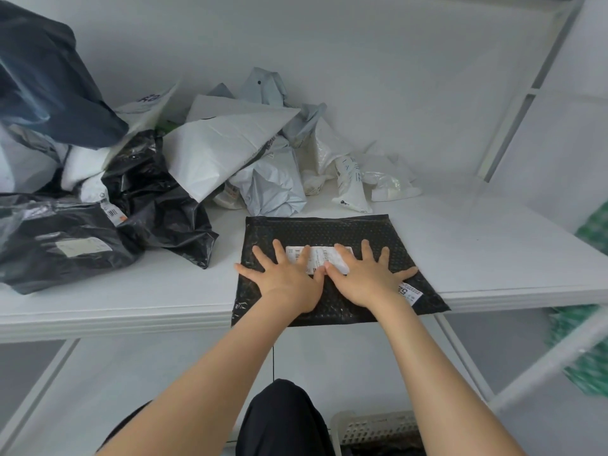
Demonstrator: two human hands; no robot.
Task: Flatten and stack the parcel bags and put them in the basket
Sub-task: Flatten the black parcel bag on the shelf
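While splayed left hand (289,281) and right hand (362,278) press the bag (329,230), half hiding its label (320,255), near basket (371,429) is cut off, maybe part-full.

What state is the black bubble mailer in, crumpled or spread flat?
Spread flat: the black bubble mailer lies on the white shelf, left hand and right hand pressing it with straight, splayed fingers.

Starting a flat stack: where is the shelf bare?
Widest: white shelf right of the black bubble mailer, up to the shelf's right edge. Smaller: front strip between mailer and crumpled black plastic bags. Crowded: the heap of white and grey parcel bags behind and left.
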